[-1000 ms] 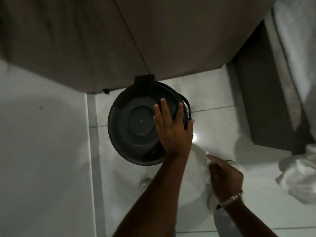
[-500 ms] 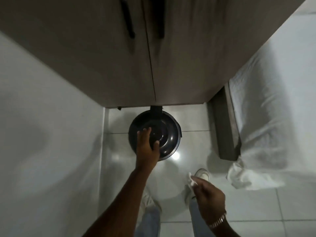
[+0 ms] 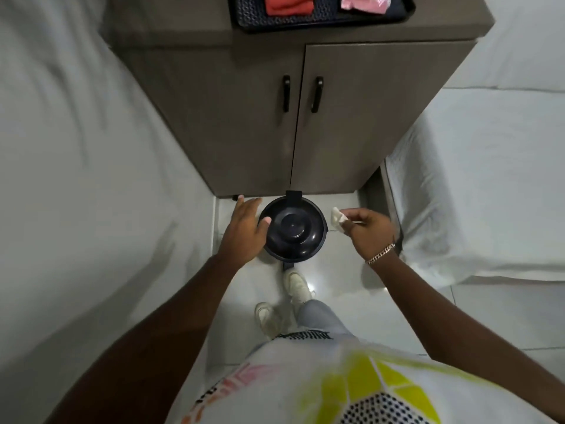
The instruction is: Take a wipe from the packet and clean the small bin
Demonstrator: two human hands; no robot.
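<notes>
A small black round bin (image 3: 293,229) with a closed domed lid stands on the white tiled floor in front of a cabinet. My left hand (image 3: 246,230) hovers at the bin's left side, fingers spread, thumb over the lid's edge. To the right of the bin, my right hand (image 3: 368,231) pinches a crumpled white wipe (image 3: 337,217), held in the air. A pink packet (image 3: 365,1) lies on the black tray (image 3: 249,18) on top of the cabinet.
A grey-brown two-door cabinet (image 3: 293,117) with black handles stands behind the bin. Beds with white sheets flank the narrow floor on the left (image 3: 76,179) and right (image 3: 474,194). A red cloth (image 3: 289,4) lies on the tray. My shoes (image 3: 295,283) are just before the bin.
The view has risen far above the bin as I stood up. My left hand slid off the lid top to the bin's left side. My right hand rose with the wipe.
</notes>
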